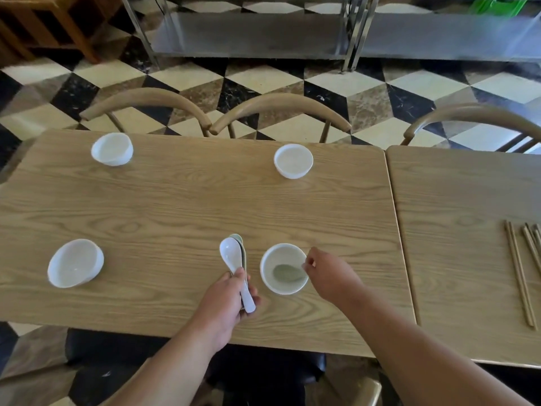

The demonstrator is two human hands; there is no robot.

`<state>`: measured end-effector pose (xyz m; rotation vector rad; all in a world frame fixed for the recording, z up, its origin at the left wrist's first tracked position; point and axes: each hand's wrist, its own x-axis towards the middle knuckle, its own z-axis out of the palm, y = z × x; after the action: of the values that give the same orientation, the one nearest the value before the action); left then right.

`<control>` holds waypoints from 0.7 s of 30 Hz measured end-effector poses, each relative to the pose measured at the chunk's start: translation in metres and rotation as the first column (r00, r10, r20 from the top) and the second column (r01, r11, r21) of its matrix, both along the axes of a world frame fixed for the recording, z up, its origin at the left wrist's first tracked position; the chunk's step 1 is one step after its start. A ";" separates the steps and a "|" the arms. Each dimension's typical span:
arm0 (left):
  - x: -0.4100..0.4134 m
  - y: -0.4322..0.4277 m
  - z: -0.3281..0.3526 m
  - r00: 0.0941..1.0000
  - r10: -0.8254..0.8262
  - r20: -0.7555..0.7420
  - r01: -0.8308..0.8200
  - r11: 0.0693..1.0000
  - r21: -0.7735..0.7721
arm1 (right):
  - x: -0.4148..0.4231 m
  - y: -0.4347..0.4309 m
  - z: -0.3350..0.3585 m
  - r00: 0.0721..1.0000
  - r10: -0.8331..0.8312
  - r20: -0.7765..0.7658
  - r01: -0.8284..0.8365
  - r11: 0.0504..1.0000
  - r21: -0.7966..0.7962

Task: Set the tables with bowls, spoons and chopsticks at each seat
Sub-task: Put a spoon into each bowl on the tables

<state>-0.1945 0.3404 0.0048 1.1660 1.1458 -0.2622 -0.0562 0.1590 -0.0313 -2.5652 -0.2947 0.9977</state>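
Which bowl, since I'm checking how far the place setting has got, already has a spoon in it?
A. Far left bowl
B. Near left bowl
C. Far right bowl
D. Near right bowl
D: a grey-green spoon lies inside the near right bowl, with the right hand holding its handle.

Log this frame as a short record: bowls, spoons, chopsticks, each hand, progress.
bowls: four white, on the left table: far left bowl, far right bowl, near left bowl, near right bowl
spoons: green spoon lies in the near right bowl; the other three show none
left hand: grips a spoon stack, white one on top
right hand: fingertips at the green spoon's handle; grip unclear
chopsticks: lying on the right table
progress: bowls out, spoons begun, chopsticks not yet placed
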 end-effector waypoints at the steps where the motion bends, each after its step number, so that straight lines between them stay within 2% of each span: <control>1: 0.000 0.003 0.000 1.000 0.004 0.005 -0.003 1.000 -0.011 | -0.003 0.002 0.000 1.000 0.000 0.009 0.001 1.000 -0.020; 2: -0.001 0.008 0.000 1.000 0.006 0.012 -0.005 1.000 -0.026 | -0.007 0.004 0.002 0.999 0.007 0.050 -0.004 0.999 -0.050; 4: -0.004 0.018 0.002 1.000 0.004 0.020 -0.003 0.998 -0.057 | -0.018 0.010 0.009 0.971 0.030 0.237 -0.007 0.995 -0.100; 6: -0.011 0.035 0.004 0.999 0.012 0.039 -0.008 0.996 -0.085 | -0.036 0.032 0.022 0.930 -0.039 0.365 0.041 0.999 0.002; 7: -0.016 0.048 0.005 0.999 0.017 0.049 -0.013 0.995 -0.094 | -0.047 0.051 0.029 0.937 -0.094 0.336 0.072 0.994 0.079; 9: -0.027 0.076 0.009 0.997 0.029 0.076 -0.021 0.995 -0.097 | -0.070 0.097 0.043 0.981 -0.158 0.113 0.131 0.968 0.213; 11: -0.047 0.118 0.015 0.993 0.001 0.115 0.006 0.998 -0.061 | -0.103 0.157 0.055 0.981 -0.126 -0.147 0.163 0.947 0.278; 13: -0.071 0.171 0.019 0.987 -0.050 0.154 0.055 0.998 -0.025 | -0.140 0.222 0.070 0.956 -0.076 -0.282 0.174 0.924 0.340; 18: -0.136 0.297 0.042 0.982 -0.060 0.178 0.062 0.998 -0.009 | -0.221 0.352 0.088 0.943 -0.124 -0.308 0.260 0.852 0.455; 21: -0.166 0.349 0.046 0.978 -0.102 0.181 0.107 0.994 -0.021 | -0.249 0.403 0.091 0.947 -0.114 -0.301 0.247 0.857 0.452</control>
<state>-0.3600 0.6891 0.0503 1.1990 0.9214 -0.2491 -0.3050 0.5623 0.0601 -1.9396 -0.1913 1.0258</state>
